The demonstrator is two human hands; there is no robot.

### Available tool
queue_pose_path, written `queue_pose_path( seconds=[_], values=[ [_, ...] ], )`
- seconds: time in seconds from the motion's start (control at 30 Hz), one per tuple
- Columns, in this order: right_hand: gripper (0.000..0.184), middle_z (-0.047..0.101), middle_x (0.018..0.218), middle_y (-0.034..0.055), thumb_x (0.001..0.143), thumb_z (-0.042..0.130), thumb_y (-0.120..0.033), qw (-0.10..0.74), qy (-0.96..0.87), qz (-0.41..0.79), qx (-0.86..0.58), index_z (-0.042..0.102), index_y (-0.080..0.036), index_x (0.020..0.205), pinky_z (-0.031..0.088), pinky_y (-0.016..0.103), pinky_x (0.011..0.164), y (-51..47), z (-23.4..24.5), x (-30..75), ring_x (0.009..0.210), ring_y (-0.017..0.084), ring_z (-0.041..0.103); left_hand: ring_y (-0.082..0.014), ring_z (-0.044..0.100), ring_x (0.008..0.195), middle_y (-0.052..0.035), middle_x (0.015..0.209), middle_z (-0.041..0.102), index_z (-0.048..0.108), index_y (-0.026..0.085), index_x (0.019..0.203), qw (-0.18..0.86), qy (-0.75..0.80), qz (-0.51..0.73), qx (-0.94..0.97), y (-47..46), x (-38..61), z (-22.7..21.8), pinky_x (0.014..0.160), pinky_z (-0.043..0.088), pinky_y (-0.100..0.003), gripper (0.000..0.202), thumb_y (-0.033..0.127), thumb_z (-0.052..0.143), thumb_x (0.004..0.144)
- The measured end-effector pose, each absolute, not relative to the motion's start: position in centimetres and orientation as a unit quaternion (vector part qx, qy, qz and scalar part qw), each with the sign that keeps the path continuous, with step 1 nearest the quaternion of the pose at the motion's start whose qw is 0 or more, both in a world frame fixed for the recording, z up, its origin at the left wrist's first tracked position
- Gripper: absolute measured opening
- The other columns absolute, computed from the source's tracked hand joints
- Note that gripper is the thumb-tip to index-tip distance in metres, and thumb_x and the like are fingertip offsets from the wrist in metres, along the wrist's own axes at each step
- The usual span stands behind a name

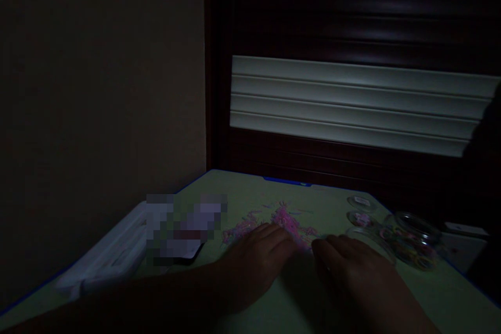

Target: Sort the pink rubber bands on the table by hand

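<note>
A loose pile of small pink pieces, some bluish [287, 221], is spread on the pale green tabletop [238, 182]; in the dim light their kind is unclear. My left hand [260, 258] lies palm down at the near edge of the pile, fingers stretched over it and slightly bent. Just right of the pile, my right hand [350, 266] is curled with its fingers together. Its fingertips are shadowed, so anything between them is hidden. A gap separates the two hands.
Right of my right hand stands a clear round jar [413, 240] of coloured bands. Small round clear containers [360, 219] lie beside it. A white tray [105, 250] and a blurred-out flat item [191, 235] are on the left. A wall and slatted panel [352, 104] border the table.
</note>
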State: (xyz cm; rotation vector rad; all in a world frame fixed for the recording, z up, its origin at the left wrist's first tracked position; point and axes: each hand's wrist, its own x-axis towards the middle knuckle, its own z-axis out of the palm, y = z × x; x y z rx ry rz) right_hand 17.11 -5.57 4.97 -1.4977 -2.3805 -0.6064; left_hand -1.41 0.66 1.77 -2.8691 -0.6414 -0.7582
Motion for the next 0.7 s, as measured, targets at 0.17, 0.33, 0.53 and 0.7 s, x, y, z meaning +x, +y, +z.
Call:
queue_pose_path(
  seconds=[0.17, 0.33, 0.53, 0.7],
  values=[
    [0.030, 0.063, 0.077, 0.0075, 0.067, 0.047, 0.003, 0.081, -0.763, -0.305, -0.564, 0.061, -0.017, 0.083, 0.042, 0.035, 0.061, -5.9, 5.8, 17.9, 0.070, 0.024, 0.058, -0.0189, 0.048, 0.084, -0.0053, 0.089, 0.054, 0.052, 0.016, 0.094, 0.061, -0.256, -0.240, -0.934, 0.7, -1.3, 1.9, 0.078, 0.039, -0.034, 0.018, 0.012, 0.035, 0.091],
    [0.024, 0.064, 0.085, 0.0153, 0.067, 0.047, -0.003, 0.059, -0.726, -0.367, -0.578, 0.061, -0.016, 0.082, 0.045, 0.038, 0.057, -5.9, 6.1, 19.2, 0.068, 0.027, 0.060, -0.0192, 0.048, 0.083, -0.0053, 0.090, 0.055, 0.053, 0.015, 0.095, 0.069, -0.259, -0.213, -0.940, 0.9, -1.4, 1.9, 0.077, 0.039, -0.034, 0.018, 0.011, 0.036, 0.090],
    [0.031, 0.064, 0.078, 0.0166, 0.064, 0.041, 0.004, 0.044, -0.705, -0.371, -0.602, 0.061, -0.013, 0.080, 0.044, 0.040, 0.055, -6.1, 6.1, 20.1, 0.065, 0.028, 0.060, -0.0189, 0.048, 0.082, -0.0052, 0.088, 0.055, 0.053, 0.016, 0.093, 0.076, -0.252, -0.207, -0.942, 0.9, -1.4, 2.1, 0.076, 0.039, -0.034, 0.019, 0.010, 0.035, 0.090],
    [0.033, 0.063, 0.076, 0.0163, 0.066, 0.039, 0.004, 0.028, -0.703, -0.364, -0.611, 0.063, -0.012, 0.081, 0.044, 0.041, 0.056, -6.0, 6.0, 20.2, 0.065, 0.029, 0.060, -0.0189, 0.047, 0.080, -0.0055, 0.088, 0.055, 0.052, 0.015, 0.093, 0.065, -0.257, -0.200, -0.943, 1.0, -1.4, 2.0, 0.074, 0.039, -0.033, 0.018, 0.010, 0.035, 0.089]
  ],
)
